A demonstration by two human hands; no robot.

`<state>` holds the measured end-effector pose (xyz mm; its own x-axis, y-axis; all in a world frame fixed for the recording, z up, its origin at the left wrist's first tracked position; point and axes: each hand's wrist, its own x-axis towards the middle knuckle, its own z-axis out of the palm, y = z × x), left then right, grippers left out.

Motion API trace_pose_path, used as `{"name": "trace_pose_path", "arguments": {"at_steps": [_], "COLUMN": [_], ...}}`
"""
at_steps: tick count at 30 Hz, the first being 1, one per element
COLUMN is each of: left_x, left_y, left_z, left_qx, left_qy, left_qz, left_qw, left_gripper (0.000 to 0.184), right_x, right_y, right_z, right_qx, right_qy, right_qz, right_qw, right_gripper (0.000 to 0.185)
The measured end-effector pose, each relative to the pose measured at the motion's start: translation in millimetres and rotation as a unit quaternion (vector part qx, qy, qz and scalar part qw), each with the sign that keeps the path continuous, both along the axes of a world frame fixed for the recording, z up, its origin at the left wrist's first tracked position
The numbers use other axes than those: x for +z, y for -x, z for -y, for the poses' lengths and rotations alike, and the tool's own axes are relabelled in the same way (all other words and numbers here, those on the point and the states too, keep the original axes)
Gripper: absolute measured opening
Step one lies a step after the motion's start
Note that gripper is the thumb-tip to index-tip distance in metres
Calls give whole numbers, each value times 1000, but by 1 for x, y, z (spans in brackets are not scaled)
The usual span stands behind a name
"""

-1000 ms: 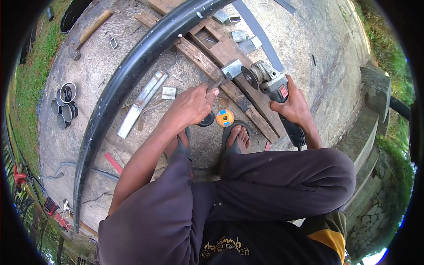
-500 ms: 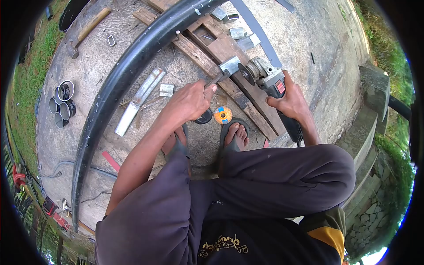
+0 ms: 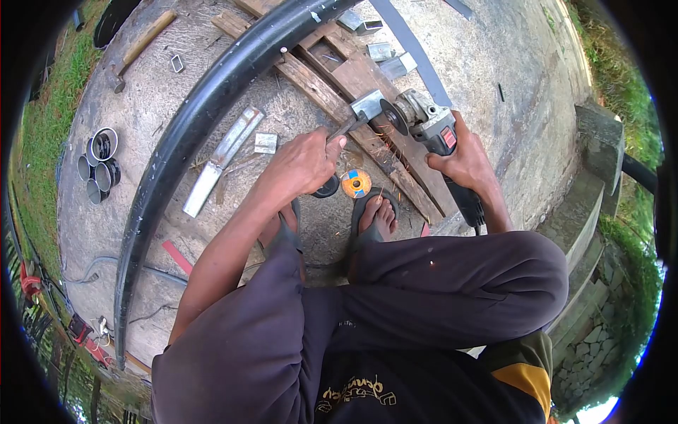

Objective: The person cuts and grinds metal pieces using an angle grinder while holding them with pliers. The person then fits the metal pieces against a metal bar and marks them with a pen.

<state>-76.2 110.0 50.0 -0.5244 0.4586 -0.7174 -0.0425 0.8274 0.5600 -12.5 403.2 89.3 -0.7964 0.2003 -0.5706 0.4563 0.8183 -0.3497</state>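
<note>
- Loose, dark trousers in a dull purplish grey, plain and softly creased, with deeper folds around the knees.
- A small pale mark on the right thigh cloth.
- Tiny pale lettering near the waist, too small to read.
- A black shirt with curving gold script across the front, not clearly readable.
- An olive section at the right side of the top, bordered by a mustard-yellow band.
- Dark, open-toed sandals.
- Bare forearms, left hand and right hand.
</note>
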Motion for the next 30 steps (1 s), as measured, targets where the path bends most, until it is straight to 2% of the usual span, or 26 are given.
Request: {"name": "trace_pose_path", "arguments": {"at_steps": [19,30], "left_x": [-7,-4], "left_y": [-6,-7], "left_z": [-2,-3], "left_qx": [18,4], "left_qy": [-18,9], "left_qz": [13,18], "left_qw": [1000,1000], "left_gripper": [61,65], "right_x": [-2,-9], "right_y": [2,-2], "right_z": [2,-3], "right_qx": [-8,-4], "right_qy": [13,11], "right_qz": [-11,-26], "right_qw": [1000,1000], "right_gripper": [99,100]}}
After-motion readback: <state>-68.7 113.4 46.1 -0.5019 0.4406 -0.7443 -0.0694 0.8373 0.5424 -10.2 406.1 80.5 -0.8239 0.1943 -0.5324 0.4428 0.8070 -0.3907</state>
